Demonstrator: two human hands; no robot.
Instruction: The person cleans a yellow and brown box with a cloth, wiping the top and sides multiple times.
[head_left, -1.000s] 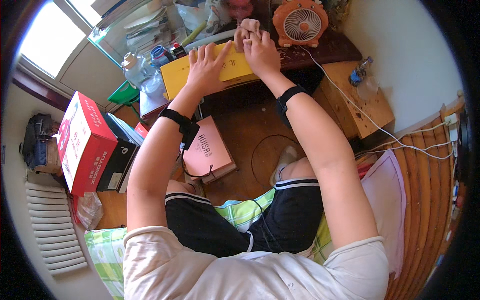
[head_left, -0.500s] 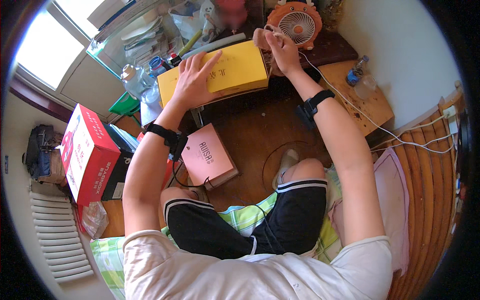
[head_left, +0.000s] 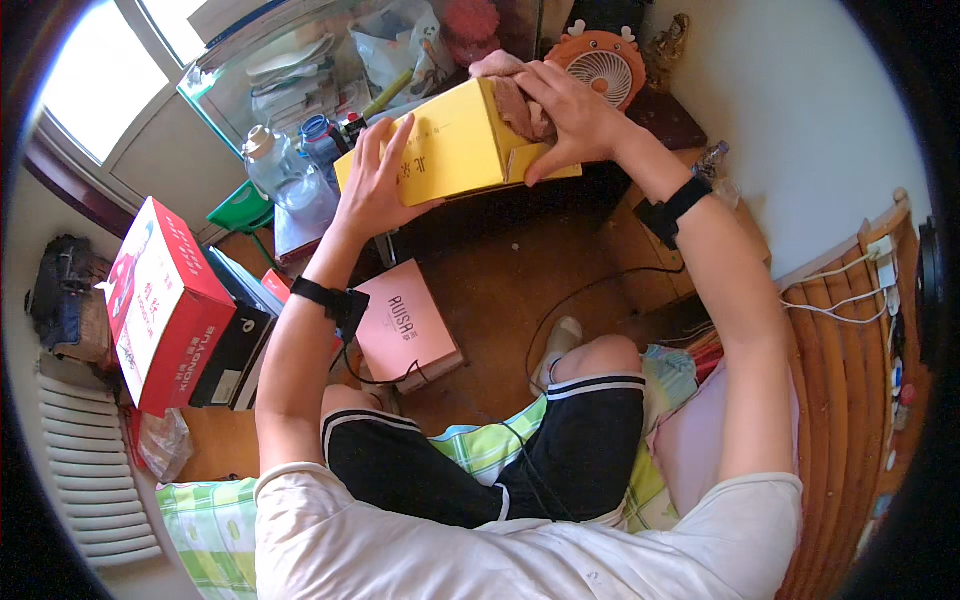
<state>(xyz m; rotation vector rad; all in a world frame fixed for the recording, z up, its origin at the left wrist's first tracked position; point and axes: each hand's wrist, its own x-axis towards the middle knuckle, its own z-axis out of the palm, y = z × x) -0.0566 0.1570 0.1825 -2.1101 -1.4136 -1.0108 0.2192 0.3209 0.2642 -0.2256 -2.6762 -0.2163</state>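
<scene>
A brown wooden floor [head_left: 500,270] is overlooked from above, and at its far side a dark desk [head_left: 668,118] is crowded with household goods. At left, a large red-and-white box [head_left: 165,310] is set beside a black box [head_left: 228,355]. A long yellow box [head_left: 440,145] is held at the desk's near edge, slanted so that its right end is turned partly into view, with a flap swung out there; whether its underside is borne by the desk cannot be told. On the floor below, a flat pink box [head_left: 408,320] is crossed at its near corner by a black cable. An orange fan [head_left: 605,65] with a white grille is placed on the desk, just beyond the right hand [head_left: 580,115]. To the left of the yellow box, a big clear bottle [head_left: 285,170] is seen next to a smaller blue-lidded bottle [head_left: 318,130]. The left hand [head_left: 375,180] is spread over the yellow box's left part, thumb parted from fingers. The right hand is arched over the box's right end, thumb laid at the flap. Beneath its fingers a dusty-pink cloth [head_left: 518,108] is bunched against that end; whether it is gripped or merely pressed cannot be told.
</scene>
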